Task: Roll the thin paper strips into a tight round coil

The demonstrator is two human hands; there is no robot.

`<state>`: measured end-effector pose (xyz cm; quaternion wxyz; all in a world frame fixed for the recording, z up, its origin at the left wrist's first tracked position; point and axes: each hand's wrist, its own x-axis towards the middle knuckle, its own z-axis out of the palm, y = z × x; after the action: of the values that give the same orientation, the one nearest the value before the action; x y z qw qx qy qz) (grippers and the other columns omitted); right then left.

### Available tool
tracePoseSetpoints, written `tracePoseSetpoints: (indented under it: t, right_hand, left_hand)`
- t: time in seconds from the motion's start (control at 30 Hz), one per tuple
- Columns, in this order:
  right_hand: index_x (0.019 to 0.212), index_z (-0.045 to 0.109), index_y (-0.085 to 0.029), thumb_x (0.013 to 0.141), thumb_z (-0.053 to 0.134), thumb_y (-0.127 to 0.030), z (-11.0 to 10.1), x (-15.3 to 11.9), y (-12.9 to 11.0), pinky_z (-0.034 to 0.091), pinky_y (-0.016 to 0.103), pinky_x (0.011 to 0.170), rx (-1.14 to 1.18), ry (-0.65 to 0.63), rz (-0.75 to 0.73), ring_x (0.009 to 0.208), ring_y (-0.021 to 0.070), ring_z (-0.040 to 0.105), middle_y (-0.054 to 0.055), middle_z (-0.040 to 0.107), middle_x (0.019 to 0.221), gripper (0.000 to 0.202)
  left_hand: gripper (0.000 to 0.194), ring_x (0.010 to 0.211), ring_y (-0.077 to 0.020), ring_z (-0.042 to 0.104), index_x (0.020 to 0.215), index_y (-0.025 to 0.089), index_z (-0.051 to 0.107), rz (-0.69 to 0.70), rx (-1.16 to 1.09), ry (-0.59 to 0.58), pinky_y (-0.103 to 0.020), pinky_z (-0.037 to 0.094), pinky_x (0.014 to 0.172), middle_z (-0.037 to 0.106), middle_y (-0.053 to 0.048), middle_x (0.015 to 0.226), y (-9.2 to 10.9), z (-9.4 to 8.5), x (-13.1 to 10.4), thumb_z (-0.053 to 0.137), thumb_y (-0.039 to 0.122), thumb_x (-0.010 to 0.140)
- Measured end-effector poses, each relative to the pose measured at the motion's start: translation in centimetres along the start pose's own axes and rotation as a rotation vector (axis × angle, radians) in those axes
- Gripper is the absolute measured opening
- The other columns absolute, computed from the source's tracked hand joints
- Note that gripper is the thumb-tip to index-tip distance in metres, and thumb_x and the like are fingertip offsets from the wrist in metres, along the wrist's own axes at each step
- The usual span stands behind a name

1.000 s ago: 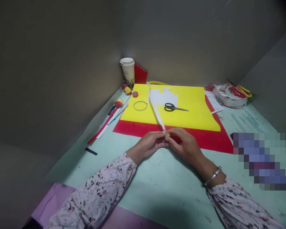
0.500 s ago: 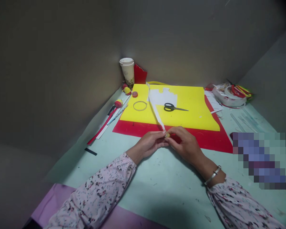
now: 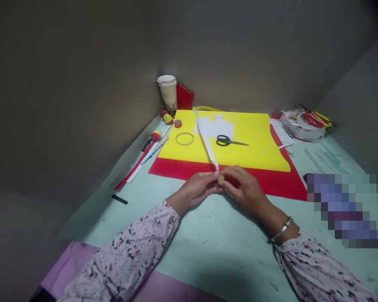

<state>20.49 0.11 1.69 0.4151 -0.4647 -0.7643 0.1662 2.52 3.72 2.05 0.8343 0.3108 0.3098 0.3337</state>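
My left hand (image 3: 200,188) and my right hand (image 3: 244,188) meet over the near edge of the red sheet (image 3: 271,184). Between thumb and fingertips, my left hand pinches the near end of a long white strip (image 3: 206,140), which runs away across the yellow sheets (image 3: 255,156). A small yellowish round piece (image 3: 221,178) sits at the strip's end, gripped by my right thumb and forefinger. Its exact kind is too small to make out. Black-handled scissors (image 3: 228,141) lie beyond my hands on the yellow sheets, beside white paper pieces (image 3: 219,128).
To the left lie a wire ring (image 3: 185,139), a red strip (image 3: 135,165), a red-and-yellow ball (image 3: 156,135) and a black strip (image 3: 119,199). A paper cup (image 3: 168,94) stands at the back left. At the back right is a tub of supplies (image 3: 305,126); a pixelated patch covers something on the right.
Both hands stay almost in place with the strip and the small round piece. The whole view has shifted very slightly.
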Motion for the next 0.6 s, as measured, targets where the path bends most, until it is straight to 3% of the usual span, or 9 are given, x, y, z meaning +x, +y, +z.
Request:
tracePoseSetpoints:
  t: [0.37,0.6]
  right_hand:
    - [0.099,0.063,-0.024,0.089,0.07,-0.029,0.71,-0.23,0.05,0.055,0.039,0.075,-0.073,0.096,0.02,0.089,0.0236,0.066,0.007,0.069,0.097,0.013]
    - [0.102,0.066,-0.024,0.091,0.066,-0.026,0.39,-0.19,-0.08,0.056,0.04,0.079,-0.071,0.083,-0.006,0.091,0.0239,0.067,0.008,0.071,0.098,0.011]
  left_hand:
    - [0.016,0.081,-0.0141,0.067,0.089,0.005,0.074,0.002,-0.031,0.056,-0.027,0.056,0.079,0.071,-0.013,0.089,0.09,0.41,0.01,0.063,0.015,0.095]
    - [0.014,0.085,-0.0151,0.068,0.093,0.006,0.075,-0.008,-0.001,0.037,-0.029,0.056,0.083,0.072,-0.015,0.094,0.22,0.36,-0.18,0.07,0.018,0.091]
